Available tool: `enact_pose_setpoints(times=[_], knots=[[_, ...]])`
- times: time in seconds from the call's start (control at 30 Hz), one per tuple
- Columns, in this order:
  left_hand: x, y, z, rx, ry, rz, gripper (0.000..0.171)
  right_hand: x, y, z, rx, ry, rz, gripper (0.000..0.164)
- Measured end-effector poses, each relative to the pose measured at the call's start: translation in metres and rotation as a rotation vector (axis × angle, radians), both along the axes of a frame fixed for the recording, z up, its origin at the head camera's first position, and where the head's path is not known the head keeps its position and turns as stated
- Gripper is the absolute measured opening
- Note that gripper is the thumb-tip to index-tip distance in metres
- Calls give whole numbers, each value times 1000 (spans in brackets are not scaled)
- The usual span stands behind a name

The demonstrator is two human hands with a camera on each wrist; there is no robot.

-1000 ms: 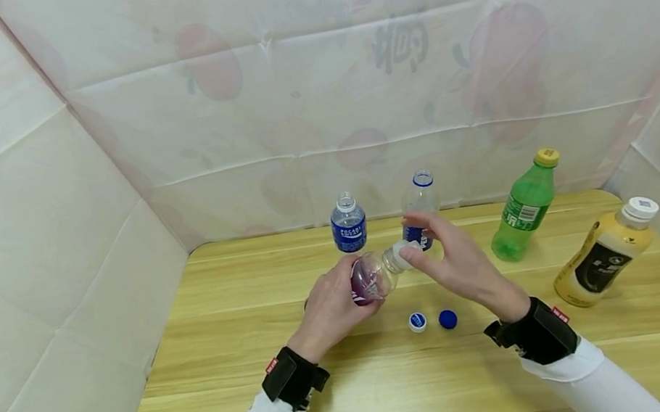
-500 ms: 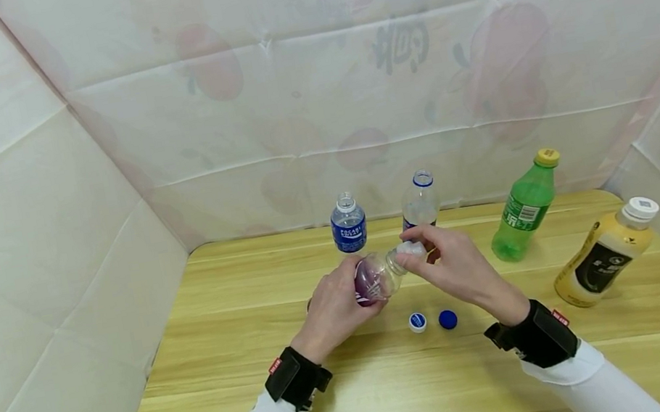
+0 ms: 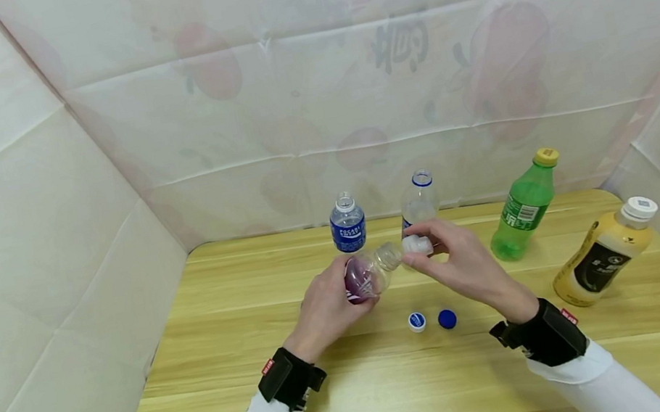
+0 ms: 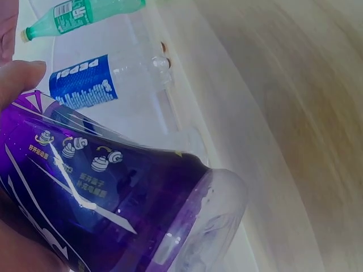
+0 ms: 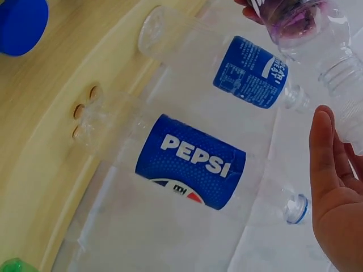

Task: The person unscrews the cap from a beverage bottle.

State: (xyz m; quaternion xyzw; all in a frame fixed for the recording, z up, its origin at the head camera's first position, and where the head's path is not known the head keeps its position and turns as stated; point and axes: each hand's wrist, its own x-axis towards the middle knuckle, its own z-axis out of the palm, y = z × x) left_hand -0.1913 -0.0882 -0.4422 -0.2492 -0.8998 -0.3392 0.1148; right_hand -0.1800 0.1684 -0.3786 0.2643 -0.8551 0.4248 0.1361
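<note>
My left hand (image 3: 329, 305) grips a clear bottle with a purple label (image 3: 359, 279) around its body, tilted so the neck points right. In the left wrist view that purple label (image 4: 102, 181) fills the foreground. Between the thumb and fingers of my right hand (image 3: 468, 266) is a translucent white cap (image 3: 418, 245). A small gap separates the cap from the bottle's bare threaded mouth (image 3: 388, 256). In the right wrist view, my right hand (image 5: 340, 192) shows at the right edge, near the bottle's neck.
Uncapped Pocari Sweat (image 3: 349, 233) and Pepsi (image 3: 419, 203) bottles stand at the table's back edge. Capped green (image 3: 523, 209) and yellow (image 3: 604, 257) bottles stand to the right. A white-and-blue cap (image 3: 417, 322) and a blue cap (image 3: 447, 319) lie in front of my hands.
The white cap was on the bottle's mouth and has come off it, in my right hand. My left hand has drawn slightly left with the bottle.
</note>
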Motion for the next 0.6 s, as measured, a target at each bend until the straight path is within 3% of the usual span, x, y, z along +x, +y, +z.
enact_pose_setpoints(times=[0.33,0.6], knots=[[-4,-8,1,36,23,24,72,1,26,-18,195,78,-46,38],[-3,-18,2,54,-11,43,75,6,42,-33,320,25,-22,37]])
